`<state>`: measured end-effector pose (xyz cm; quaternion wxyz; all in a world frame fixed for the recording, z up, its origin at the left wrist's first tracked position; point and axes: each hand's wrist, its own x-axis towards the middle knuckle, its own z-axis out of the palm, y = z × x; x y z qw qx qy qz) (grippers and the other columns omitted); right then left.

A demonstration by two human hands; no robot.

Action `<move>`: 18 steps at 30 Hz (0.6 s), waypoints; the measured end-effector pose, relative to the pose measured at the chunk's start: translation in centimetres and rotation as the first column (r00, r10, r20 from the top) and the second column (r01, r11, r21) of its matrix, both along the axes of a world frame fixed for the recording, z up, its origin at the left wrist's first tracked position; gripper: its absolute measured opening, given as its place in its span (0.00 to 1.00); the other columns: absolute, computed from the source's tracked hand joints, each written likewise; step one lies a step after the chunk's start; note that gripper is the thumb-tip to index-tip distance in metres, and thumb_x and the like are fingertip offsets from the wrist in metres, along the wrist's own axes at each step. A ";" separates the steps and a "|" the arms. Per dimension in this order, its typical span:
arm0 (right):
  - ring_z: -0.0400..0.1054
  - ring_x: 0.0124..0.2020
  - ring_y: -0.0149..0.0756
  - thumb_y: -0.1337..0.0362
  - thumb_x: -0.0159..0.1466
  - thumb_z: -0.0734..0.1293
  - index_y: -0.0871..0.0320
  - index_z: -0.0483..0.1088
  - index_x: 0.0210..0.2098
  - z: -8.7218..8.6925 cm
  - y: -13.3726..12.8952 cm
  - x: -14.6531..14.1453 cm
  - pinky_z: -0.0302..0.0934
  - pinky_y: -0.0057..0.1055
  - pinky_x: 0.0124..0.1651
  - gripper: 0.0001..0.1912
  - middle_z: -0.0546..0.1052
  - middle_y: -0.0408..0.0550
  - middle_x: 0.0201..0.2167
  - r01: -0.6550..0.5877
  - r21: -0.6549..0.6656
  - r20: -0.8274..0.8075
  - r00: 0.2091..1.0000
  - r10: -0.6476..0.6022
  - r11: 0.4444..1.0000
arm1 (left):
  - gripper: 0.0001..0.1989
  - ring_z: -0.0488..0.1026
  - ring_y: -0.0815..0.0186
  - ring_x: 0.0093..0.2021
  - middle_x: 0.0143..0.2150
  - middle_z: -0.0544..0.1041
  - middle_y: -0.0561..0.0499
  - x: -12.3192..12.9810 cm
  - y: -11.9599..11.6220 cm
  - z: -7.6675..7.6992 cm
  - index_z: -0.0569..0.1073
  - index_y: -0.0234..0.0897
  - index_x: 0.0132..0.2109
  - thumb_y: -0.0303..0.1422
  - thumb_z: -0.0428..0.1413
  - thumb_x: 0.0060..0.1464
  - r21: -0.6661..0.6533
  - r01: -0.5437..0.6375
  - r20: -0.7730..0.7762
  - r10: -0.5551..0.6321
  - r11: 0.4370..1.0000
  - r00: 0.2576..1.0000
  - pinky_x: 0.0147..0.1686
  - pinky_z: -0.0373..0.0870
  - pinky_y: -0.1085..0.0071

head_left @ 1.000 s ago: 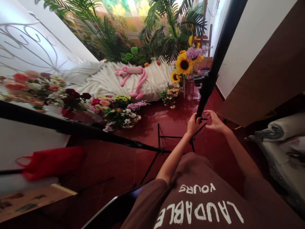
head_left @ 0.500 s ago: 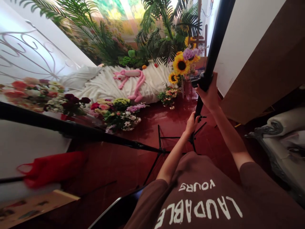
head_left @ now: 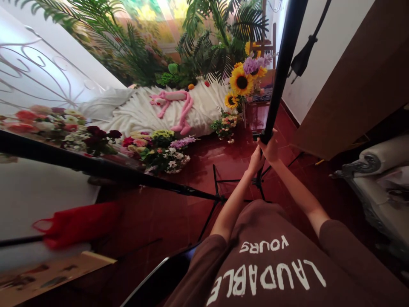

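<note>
A black tripod stand (head_left: pixel 281 79) rises in front of me, leaning toward the upper right, its spread legs on the floor. My left hand (head_left: pixel 256 160) is closed around the lower, thinner part of its pole. Just above, my right hand (head_left: pixel 270 147) wraps the pole right under the thick upper section, close to a black clamp knob (head_left: pixel 256 137). The two hands almost touch. A black plug (head_left: pixel 302 62) dangles on its cable to the right of the pole.
A second black stand (head_left: pixel 128 170) slants across the left side. Beyond are artificial flowers (head_left: pixel 172 160), sunflowers (head_left: pixel 241 81) and a pink plush toy (head_left: pixel 182 106) on white cloth (head_left: pixel 207 106). A red bag (head_left: pixel 79 224) lies left; a silver-trimmed sofa (head_left: pixel 380 166) stands right.
My right hand has moved down the stand toward my left hand, and the thick upper section has come down with it. The hanging plug has come into view at the upper right.
</note>
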<state>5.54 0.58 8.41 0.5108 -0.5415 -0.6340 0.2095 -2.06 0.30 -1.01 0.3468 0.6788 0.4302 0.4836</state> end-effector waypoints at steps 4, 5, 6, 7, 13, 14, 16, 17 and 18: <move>0.69 0.49 0.46 0.50 0.62 0.65 0.51 0.56 0.57 -0.5 -0.1 1.0 0.64 0.44 0.52 0.28 0.72 0.53 0.46 -0.041 0.026 0.015 0.999 0.041 0.999 | 0.21 0.73 0.60 0.50 0.53 0.74 0.38 -0.1 0.1 -0.1 0.63 0.35 0.59 0.32 0.49 0.59 -0.011 -0.005 -0.011 0.005 1.000 1.000 0.50 0.69 0.63; 0.69 0.48 0.46 0.50 0.62 0.66 0.52 0.55 0.58 -0.7 -0.2 1.6 0.64 0.44 0.51 0.29 0.72 0.53 0.46 -0.074 0.029 0.034 0.997 0.073 0.997 | 0.20 0.74 0.60 0.49 0.52 0.74 0.38 0.0 0.1 -0.2 0.63 0.35 0.58 0.32 0.49 0.59 -0.016 -0.015 -0.012 0.014 1.000 1.000 0.50 0.69 0.64; 0.69 0.48 0.45 0.50 0.61 0.67 0.52 0.55 0.58 -0.9 -0.5 2.4 0.64 0.44 0.52 0.31 0.72 0.53 0.46 -0.113 0.028 0.056 0.992 0.111 0.993 | 0.19 0.74 0.61 0.49 0.51 0.75 0.38 0.0 0.1 -0.2 0.64 0.35 0.57 0.33 0.49 0.60 -0.018 -0.023 -0.010 0.023 1.000 1.000 0.49 0.69 0.64; 0.69 0.48 0.45 0.50 0.60 0.68 0.53 0.55 0.58 -1.2 -0.9 3.4 0.64 0.45 0.52 0.32 0.72 0.53 0.47 -0.152 0.021 0.082 0.985 0.150 0.988 | 0.18 0.74 0.61 0.48 0.50 0.75 0.39 0.0 0.1 -0.2 0.65 0.35 0.56 0.33 0.49 0.60 -0.018 -0.026 -0.005 0.026 1.000 1.000 0.48 0.70 0.65; 0.65 0.56 0.43 0.55 0.59 0.69 0.52 0.61 0.54 -4.5 -3.7 8.6 0.58 0.46 0.60 0.26 0.70 0.54 0.53 -0.186 -0.040 0.131 0.973 0.189 0.982 | 0.15 0.75 0.65 0.40 0.42 0.77 0.43 0.2 -0.1 0.0 0.68 0.37 0.51 0.39 0.50 0.61 -0.023 -0.048 -0.014 0.048 0.999 0.999 0.42 0.69 0.70; 0.65 0.55 0.42 0.55 0.60 0.68 0.52 0.62 0.54 -4.9 -4.0 8.9 0.58 0.47 0.60 0.24 0.71 0.54 0.53 -0.180 -0.064 0.099 0.978 0.185 0.982 | 0.15 0.75 0.65 0.40 0.42 0.77 0.43 0.2 -0.2 0.0 0.68 0.37 0.51 0.40 0.50 0.61 -0.025 -0.057 -0.017 0.057 0.998 0.998 0.42 0.69 0.70; 0.67 0.54 0.40 0.55 0.64 0.64 0.53 0.62 0.52 -5.6 -4.2 9.1 0.58 0.46 0.59 0.19 0.72 0.54 0.51 -0.184 -0.117 0.022 0.982 0.188 0.976 | 0.16 0.75 0.65 0.40 0.42 0.76 0.44 0.2 -0.2 0.1 0.67 0.38 0.52 0.40 0.49 0.61 -0.025 -0.063 -0.019 0.062 0.998 0.998 0.41 0.69 0.70; 0.68 0.53 0.40 0.55 0.65 0.63 0.53 0.63 0.52 -5.8 -4.2 9.0 0.59 0.45 0.58 0.18 0.73 0.53 0.50 -0.183 -0.134 -0.020 0.983 0.181 0.974 | 0.16 0.75 0.65 0.39 0.42 0.76 0.44 0.2 -0.3 0.1 0.67 0.38 0.52 0.40 0.49 0.62 -0.026 -0.062 -0.018 0.062 0.998 0.998 0.41 0.69 0.70; 0.69 0.51 0.39 0.54 0.65 0.63 0.53 0.63 0.51 -6.0 -4.0 8.7 0.61 0.44 0.56 0.17 0.74 0.53 0.48 -0.176 -0.144 -0.060 0.984 0.169 0.974 | 0.16 0.75 0.65 0.39 0.42 0.76 0.44 0.2 -0.3 0.1 0.67 0.38 0.53 0.40 0.49 0.62 -0.026 -0.058 -0.019 0.058 0.998 0.998 0.41 0.69 0.70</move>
